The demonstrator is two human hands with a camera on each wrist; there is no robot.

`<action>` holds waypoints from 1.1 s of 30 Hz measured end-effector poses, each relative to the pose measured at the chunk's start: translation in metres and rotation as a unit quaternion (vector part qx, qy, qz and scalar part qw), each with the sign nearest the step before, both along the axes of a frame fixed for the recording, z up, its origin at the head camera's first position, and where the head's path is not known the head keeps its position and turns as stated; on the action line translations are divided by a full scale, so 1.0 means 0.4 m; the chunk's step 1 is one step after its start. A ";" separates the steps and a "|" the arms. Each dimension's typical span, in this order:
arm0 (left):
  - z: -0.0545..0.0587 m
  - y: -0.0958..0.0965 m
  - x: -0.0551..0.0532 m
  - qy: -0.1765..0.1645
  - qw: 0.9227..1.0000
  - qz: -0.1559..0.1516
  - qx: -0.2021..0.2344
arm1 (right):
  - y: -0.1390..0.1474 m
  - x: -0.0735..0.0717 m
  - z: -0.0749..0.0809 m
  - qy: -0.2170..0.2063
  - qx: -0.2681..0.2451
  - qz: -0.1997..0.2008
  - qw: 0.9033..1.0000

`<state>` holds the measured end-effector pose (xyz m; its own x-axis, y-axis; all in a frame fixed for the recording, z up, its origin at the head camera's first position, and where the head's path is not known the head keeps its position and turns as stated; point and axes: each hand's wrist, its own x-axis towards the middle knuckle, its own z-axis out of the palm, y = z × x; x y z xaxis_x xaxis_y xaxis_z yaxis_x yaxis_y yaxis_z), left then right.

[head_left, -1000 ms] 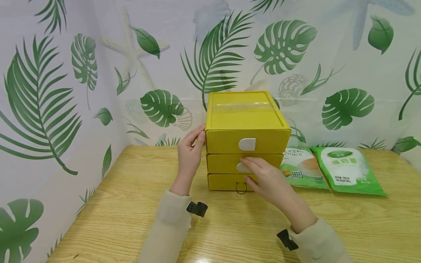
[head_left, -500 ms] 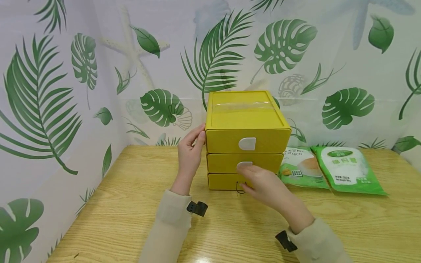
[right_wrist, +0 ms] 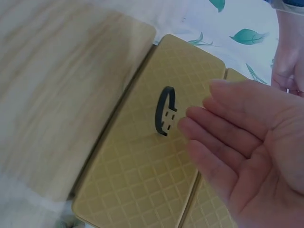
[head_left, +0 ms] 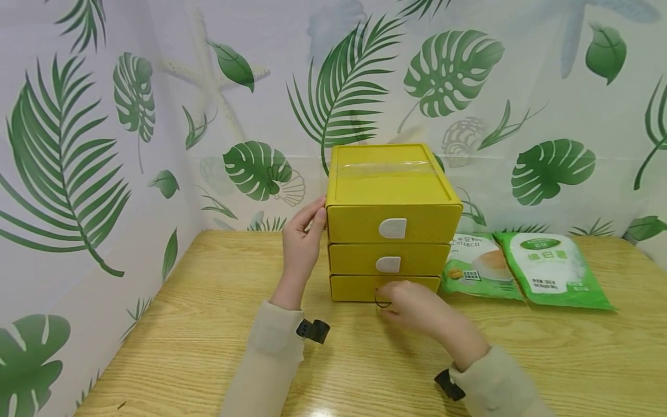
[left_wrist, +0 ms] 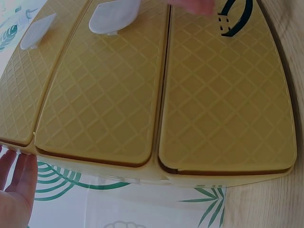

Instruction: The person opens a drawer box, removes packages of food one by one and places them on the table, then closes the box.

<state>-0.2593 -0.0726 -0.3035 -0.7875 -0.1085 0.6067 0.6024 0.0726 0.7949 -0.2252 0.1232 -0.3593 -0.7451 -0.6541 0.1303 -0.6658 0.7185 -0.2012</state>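
Note:
A yellow three-drawer box (head_left: 385, 182) stands on the table, all its drawers pushed in. The upper two drawers carry white tabs (head_left: 392, 228); a thin black loop pull (right_wrist: 160, 111) hangs on the bottom one. My left hand (head_left: 302, 240) rests its fingers against the box's left side near the top front corner. In front of the bottom drawer is my right hand (head_left: 417, 307), beside the loop. Its fingers (right_wrist: 223, 128) are extended and slightly bent, apart from the loop in the right wrist view, and hold nothing.
Two green-and-white bags lie right of the box: a starch bag (head_left: 479, 266) partly behind it, and a second bag (head_left: 554, 269) farther right. A leaf-patterned backdrop (head_left: 234, 116) rises behind the wooden table (head_left: 208, 324).
My right hand has gone down from the middle drawer's white tab to the bottom drawer's loop. The left hand has stayed on the box's side.

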 end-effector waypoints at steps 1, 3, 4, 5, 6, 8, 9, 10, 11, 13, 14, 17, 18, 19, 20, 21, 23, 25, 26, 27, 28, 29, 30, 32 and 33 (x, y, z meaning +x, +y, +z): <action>0.000 0.000 0.000 0.000 1.000 0.000 0.000 | -0.001 0.000 -0.002 -0.003 0.004 0.000 1.000; -0.001 0.000 -0.001 0.001 1.000 0.000 0.002 | -0.004 0.000 -0.006 -0.007 0.008 0.006 1.000; 0.000 0.000 -0.001 0.001 1.000 0.001 0.002 | -0.005 0.000 -0.008 -0.012 0.008 0.008 1.000; 0.000 0.001 0.000 0.002 1.000 0.001 0.002 | -0.006 0.000 -0.011 -0.013 0.010 0.011 1.000; 0.001 0.001 0.001 0.002 1.000 0.002 0.002 | -0.006 0.000 -0.013 -0.013 0.011 0.017 1.000; 0.002 0.001 0.002 0.001 1.000 0.003 0.002 | -0.007 -0.001 -0.019 -0.015 0.014 0.026 0.999; 0.003 0.001 0.002 0.001 1.000 0.004 0.001 | -0.007 -0.001 -0.021 -0.018 0.015 0.027 0.999; 0.003 0.001 0.002 0.001 1.000 0.005 0.000 | -0.008 -0.002 -0.024 -0.019 0.016 0.028 0.999; 0.002 0.001 0.001 0.001 1.000 0.005 -0.001 | -0.008 -0.002 -0.026 -0.018 0.018 0.032 0.999; 0.002 0.001 0.000 0.003 1.000 0.006 -0.001 | -0.008 -0.003 -0.028 -0.017 0.018 0.034 0.999; -0.003 0.000 -0.005 0.003 1.000 0.005 0.000 | -0.008 -0.003 -0.029 -0.017 0.018 0.036 0.999; -0.020 -0.004 -0.024 0.008 1.000 -0.001 0.004 | -0.009 -0.003 -0.029 -0.015 0.018 0.037 0.999; -0.027 -0.005 -0.032 0.009 1.000 -0.001 0.005 | -0.009 -0.003 -0.029 -0.014 0.018 0.036 0.999; -0.034 -0.006 -0.038 0.009 1.000 -0.002 0.006 | -0.009 -0.002 -0.028 -0.013 0.018 0.035 0.999; -0.042 -0.008 -0.046 0.009 1.000 -0.003 0.007 | -0.010 0.000 -0.026 -0.013 0.019 0.033 0.999; -0.046 -0.009 -0.049 0.010 1.000 -0.003 0.007 | -0.010 0.003 -0.024 -0.013 0.019 0.030 0.999; -0.051 -0.010 -0.052 0.012 1.000 -0.001 0.005 | -0.011 0.009 -0.020 -0.018 0.019 0.027 0.999; -0.053 -0.010 -0.053 0.014 1.000 -0.002 0.005 | -0.011 0.018 -0.013 -0.027 0.021 0.023 0.999; -0.054 -0.010 -0.054 0.016 1.000 -0.003 0.004 | -0.010 0.023 -0.011 -0.030 0.021 0.023 0.999; -0.054 -0.010 -0.054 0.017 1.000 -0.004 0.004 | -0.010 0.029 -0.009 -0.034 0.022 0.023 0.999; -0.054 -0.010 -0.055 0.018 1.000 -0.004 0.003 | -0.009 0.034 -0.006 -0.036 0.023 0.025 0.999; -0.054 -0.010 -0.055 0.018 1.000 -0.005 0.003 | -0.007 0.040 -0.005 -0.037 0.026 0.026 0.999; -0.054 -0.010 -0.056 0.019 1.000 -0.006 0.003 | -0.005 0.044 -0.004 -0.035 0.029 0.030 0.999; -0.054 -0.010 -0.057 0.021 1.000 -0.006 0.003 | -0.003 0.055 -0.003 -0.031 0.032 0.039 0.998; -0.053 -0.011 -0.058 0.022 1.000 -0.006 0.003 | -0.002 0.060 -0.003 -0.031 0.033 0.044 0.998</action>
